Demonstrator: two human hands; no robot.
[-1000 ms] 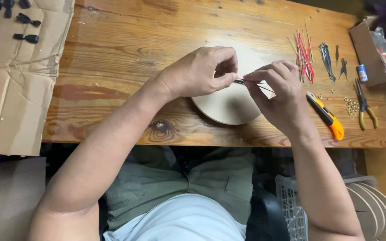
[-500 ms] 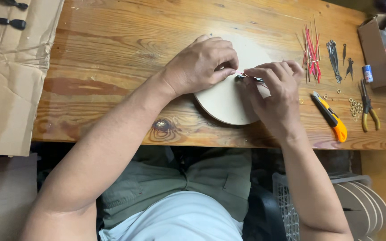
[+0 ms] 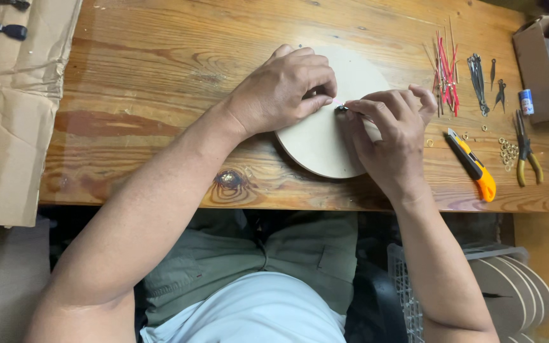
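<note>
A pale round wooden disc lies flat on the wooden table. My left hand rests on the disc's upper left, fingers curled, its fingertips pinching a small metal part at the disc's middle. My right hand meets it from the right, thumb and forefinger pinched on the same small part. Most of that part is hidden between the fingertips.
To the right lie a bundle of red and thin sticks, dark clock hands, an orange utility knife, small brass rings, yellow-handled pliers and a cardboard box. Flattened cardboard covers the left. A basket and stacked discs sit below.
Both hands have lowered from above the disc down onto its face, still pinching the small part together. The thin piece seen sticking out earlier is now hidden by the fingers.
</note>
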